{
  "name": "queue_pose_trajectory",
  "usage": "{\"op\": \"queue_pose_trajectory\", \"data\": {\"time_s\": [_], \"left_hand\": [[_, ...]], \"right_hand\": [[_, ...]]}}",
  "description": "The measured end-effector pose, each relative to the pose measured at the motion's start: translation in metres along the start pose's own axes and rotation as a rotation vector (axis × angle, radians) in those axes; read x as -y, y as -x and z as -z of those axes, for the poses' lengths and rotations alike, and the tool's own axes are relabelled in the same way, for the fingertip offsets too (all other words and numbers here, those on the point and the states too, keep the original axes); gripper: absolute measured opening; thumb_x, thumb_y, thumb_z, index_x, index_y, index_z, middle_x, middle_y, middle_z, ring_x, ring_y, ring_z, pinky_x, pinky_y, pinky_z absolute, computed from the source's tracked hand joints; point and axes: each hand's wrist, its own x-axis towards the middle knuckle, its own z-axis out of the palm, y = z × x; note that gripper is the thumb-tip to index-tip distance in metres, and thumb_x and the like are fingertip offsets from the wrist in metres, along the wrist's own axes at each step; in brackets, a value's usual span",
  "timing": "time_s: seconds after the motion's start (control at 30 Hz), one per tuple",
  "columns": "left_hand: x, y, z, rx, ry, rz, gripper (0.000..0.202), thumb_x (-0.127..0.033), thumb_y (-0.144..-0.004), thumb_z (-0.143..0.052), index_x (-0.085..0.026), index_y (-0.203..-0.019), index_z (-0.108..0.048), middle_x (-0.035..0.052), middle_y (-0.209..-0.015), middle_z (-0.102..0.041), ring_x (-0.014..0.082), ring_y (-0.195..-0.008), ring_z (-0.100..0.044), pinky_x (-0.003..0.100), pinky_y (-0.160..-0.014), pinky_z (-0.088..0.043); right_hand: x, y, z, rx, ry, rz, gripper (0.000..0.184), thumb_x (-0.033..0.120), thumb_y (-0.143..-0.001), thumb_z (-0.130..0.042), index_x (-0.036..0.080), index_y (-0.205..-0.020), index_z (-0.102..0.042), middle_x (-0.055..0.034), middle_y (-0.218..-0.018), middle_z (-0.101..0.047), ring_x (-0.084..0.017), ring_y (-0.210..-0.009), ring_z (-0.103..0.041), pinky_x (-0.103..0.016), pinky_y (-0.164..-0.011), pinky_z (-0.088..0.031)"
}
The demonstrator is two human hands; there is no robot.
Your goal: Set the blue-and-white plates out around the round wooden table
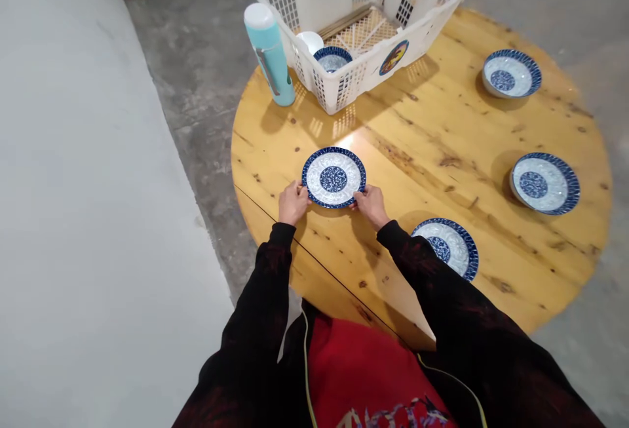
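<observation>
A blue-and-white patterned plate (pixel 333 177) lies flat on the round wooden table (pixel 393 153), near its left front edge. My left hand (pixel 293 202) grips the plate's near-left rim with curled fingers. My right hand (pixel 370 205) grips the near-right rim the same way. Both arms wear dark sleeves.
Three more blue-and-white plates lie on the table: one by my right forearm (pixel 449 246), one at the right (pixel 544 183), one at the far right (pixel 511 73). A white plastic basket (pixel 363 21) holding a bowl (pixel 333 59) stands at the back, a teal flask (pixel 270 53) beside it. A grey wall runs along the left.
</observation>
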Motion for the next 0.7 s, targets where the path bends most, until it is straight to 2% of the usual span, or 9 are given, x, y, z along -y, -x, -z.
{"op": "queue_pose_trajectory", "data": {"time_s": [0.23,0.43,0.57,0.63,0.7], "left_hand": [[0.003,-0.012,0.006,0.008,-0.035,-0.022,0.026,-0.023,-0.080,-0.047,-0.017,-0.094,-0.069,0.0007,-0.056,-0.062,0.0201,-0.063,-0.064,0.030,-0.074,-0.050],[0.017,-0.033,0.019,-0.007,-0.080,-0.059,0.032,-0.027,-0.083,-0.043,-0.014,-0.099,-0.067,0.0017,-0.065,-0.064,0.0190,-0.069,-0.063,0.030,-0.077,-0.051],[0.021,-0.042,0.021,0.003,-0.086,-0.070,0.034,-0.030,-0.083,-0.043,-0.012,-0.102,-0.064,0.0016,-0.068,-0.062,0.0171,-0.066,-0.062,0.030,-0.073,-0.053],[0.020,-0.043,0.021,0.014,-0.058,-0.072,0.034,-0.032,-0.082,-0.044,-0.012,-0.101,-0.064,0.0009,-0.066,-0.060,0.0166,-0.062,-0.062,0.029,-0.066,-0.053],[0.019,-0.042,0.021,0.022,-0.025,-0.071,0.033,-0.034,-0.081,-0.044,-0.012,-0.098,-0.063,0.0004,-0.065,-0.058,0.0162,-0.058,-0.061,0.029,-0.061,-0.054]], "right_hand": [[0.002,0.000,-0.007,0.001,-0.004,-0.005,0.007,0.013,-0.068,-0.051,0.019,-0.070,-0.053,-0.0026,-0.052,-0.063,-0.021,-0.052,-0.066,-0.027,-0.045,-0.053],[-0.002,-0.011,-0.035,0.009,-0.004,0.034,0.005,0.015,-0.077,-0.051,0.018,-0.074,-0.053,-0.0028,-0.055,-0.061,-0.021,-0.056,-0.067,-0.029,-0.051,-0.056],[-0.011,-0.014,-0.050,-0.034,0.026,0.058,0.012,0.028,-0.089,-0.049,0.018,-0.089,-0.055,-0.0040,-0.066,-0.064,-0.022,-0.064,-0.069,-0.036,-0.062,-0.059],[-0.014,-0.006,-0.056,-0.058,-0.005,0.059,0.019,0.037,-0.094,-0.046,0.019,-0.095,-0.054,-0.0026,-0.068,-0.064,-0.020,-0.065,-0.069,-0.033,-0.063,-0.059],[-0.016,0.008,-0.059,-0.072,-0.079,0.050,0.023,0.044,-0.095,-0.047,0.021,-0.095,-0.052,-0.0002,-0.066,-0.062,-0.016,-0.062,-0.068,-0.027,-0.058,-0.057]]}}
